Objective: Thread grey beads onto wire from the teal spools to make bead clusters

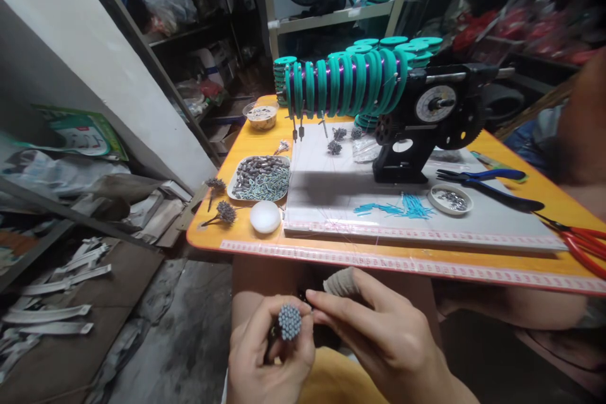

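Note:
My left hand (267, 353), low in the middle of the view, is wrapped round a bundle of thin grey rods (290, 322) whose round ends face up. Beside it my right hand (383, 328) pinches at the bundle's right edge; what lies between thumb and forefinger is too small to name. A grey wrap (341, 283) covers one of its fingers. Beyond the hands, a white tray (230, 188) holds dark and bluish small pieces, next to a white round object (265, 217). Blue sticks (411, 207) lie on the white board (326, 202).
A black machine (402, 161) with teal spools (345, 85) stands on the orange table (208, 230). Blue-handled pliers (497, 175), red-handled pliers (582, 249) and a small dish (449, 211) are at the right. Another person's arm (580, 132) shows at the right edge.

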Available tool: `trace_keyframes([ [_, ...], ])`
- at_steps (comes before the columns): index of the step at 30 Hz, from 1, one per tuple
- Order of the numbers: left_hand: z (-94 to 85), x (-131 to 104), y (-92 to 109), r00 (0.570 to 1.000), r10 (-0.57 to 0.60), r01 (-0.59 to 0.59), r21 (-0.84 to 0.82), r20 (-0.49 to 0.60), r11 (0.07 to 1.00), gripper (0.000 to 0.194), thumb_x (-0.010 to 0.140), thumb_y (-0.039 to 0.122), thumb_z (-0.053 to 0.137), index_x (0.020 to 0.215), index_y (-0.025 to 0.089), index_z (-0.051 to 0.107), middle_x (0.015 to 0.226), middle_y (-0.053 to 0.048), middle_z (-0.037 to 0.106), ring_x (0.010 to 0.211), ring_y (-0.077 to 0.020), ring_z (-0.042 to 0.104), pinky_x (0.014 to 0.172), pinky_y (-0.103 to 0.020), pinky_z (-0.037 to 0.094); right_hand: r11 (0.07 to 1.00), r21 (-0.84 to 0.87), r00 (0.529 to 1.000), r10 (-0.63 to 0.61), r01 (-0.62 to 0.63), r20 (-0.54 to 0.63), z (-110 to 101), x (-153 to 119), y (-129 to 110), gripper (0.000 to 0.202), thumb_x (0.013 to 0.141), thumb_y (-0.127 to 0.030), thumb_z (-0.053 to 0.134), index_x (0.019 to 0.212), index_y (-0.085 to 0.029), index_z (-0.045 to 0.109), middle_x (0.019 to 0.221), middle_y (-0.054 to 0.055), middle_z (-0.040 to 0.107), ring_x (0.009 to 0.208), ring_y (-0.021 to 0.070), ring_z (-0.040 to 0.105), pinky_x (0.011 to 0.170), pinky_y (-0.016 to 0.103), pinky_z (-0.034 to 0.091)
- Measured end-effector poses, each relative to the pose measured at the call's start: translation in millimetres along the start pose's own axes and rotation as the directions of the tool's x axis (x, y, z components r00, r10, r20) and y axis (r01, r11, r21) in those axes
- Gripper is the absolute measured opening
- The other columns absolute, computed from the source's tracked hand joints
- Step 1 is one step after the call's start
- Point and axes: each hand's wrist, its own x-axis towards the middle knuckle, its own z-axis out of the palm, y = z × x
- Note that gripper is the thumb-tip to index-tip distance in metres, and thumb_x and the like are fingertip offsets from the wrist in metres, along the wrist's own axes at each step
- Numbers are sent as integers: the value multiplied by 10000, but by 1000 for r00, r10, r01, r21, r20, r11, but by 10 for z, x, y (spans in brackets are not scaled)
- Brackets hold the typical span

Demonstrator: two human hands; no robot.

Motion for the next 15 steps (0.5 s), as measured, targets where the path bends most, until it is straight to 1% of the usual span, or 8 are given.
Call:
trace_keyframes([
  [2, -107, 85, -89, 993, 18, -29, 88, 120, 996, 437, 559, 454, 808, 765, 97, 661, 794, -31, 640, 713, 5, 623, 648, 26, 483, 1000, -3, 1000, -12, 12, -16, 8, 7, -4, 270, 947, -178, 497, 1051, -122, 739, 851, 60, 494, 876, -107, 432, 765, -60, 379],
  [3, -160, 129, -131, 977, 29, -58, 129, 212, 990, 420, 556, 431, 816, 776, 99, 681, 805, -41, 656, 717, -12, 638, 626, 15, 482, 1000, -8, 1000, -19, 19, -24, 9, 9, -5, 265, 947, -175, 498, 1048, -119, 737, 846, 58, 491, 870, -108, 426, 765, -56, 373],
  [5, -247, 207, -195, 952, 53, -110, 178, 301, 978, 378, 590, 408, 805, 799, 108, 713, 818, -50, 676, 729, -22, 652, 629, 8, 486, 999, -17, 999, -31, 31, -35, -2, 9, -3, 261, 951, -174, 494, 1046, -122, 732, 848, 55, 490, 871, -109, 423, 778, -52, 371],
  [7, -292, 260, -219, 946, 88, -151, 184, 313, 971, 348, 632, 413, 782, 801, 113, 733, 816, -52, 684, 719, -11, 646, 655, 10, 492, 999, -17, 999, -49, 49, -17, -34, 2, -3, 260, 948, -178, 504, 1089, -132, 718, 874, 52, 497, 891, -109, 435, 799, -53, 381],
  [9, -297, 286, -202, 933, 122, -188, 168, 339, 968, 347, 649, 427, 769, 786, 109, 736, 822, -58, 688, 723, -9, 644, 676, 6, 500, 999, -24, 998, -43, 44, 42, -78, -4, -11, 297, 947, -200, 519, 1192, -151, 679, 920, 47, 507, 918, -104, 452, 827, -52, 400],
  [11, -273, 278, -155, 924, 122, -183, 141, 362, 973, 388, 656, 462, 757, 787, 98, 722, 838, -66, 684, 734, -11, 638, 668, -2, 499, 997, -71, 995, -1, 8, 100, -113, -7, -28, 350, 975, -283, 495, 1281, -180, 629, 987, 42, 516, 932, -97, 457, 837, -37, 404],
  [13, -236, 229, -95, 955, 70, -102, 97, 287, 990, 448, 671, 511, 734, 827, 93, 691, 814, -54, 659, 689, 11, 588, 624, -3, 467, 992, -129, 995, 26, -12, 101, -118, -3, -50, 395, 1026, -399, 386, 1276, -208, 625, 1027, 37, 520, 932, -82, 446, 817, -6, 377],
  [15, -198, 150, -46, 981, 13, -17, 20, 195, 1000, 491, 671, 546, 724, 847, 93, 651, 814, -37, 634, 670, 24, 553, 617, -14, 444, 988, -156, 994, 15, 2, 108, -87, 7, -69, 444, 1047, -437, 308, 1159, -207, 671, 979, 38, 520, 901, -65, 413, 774, 26, 308],
])
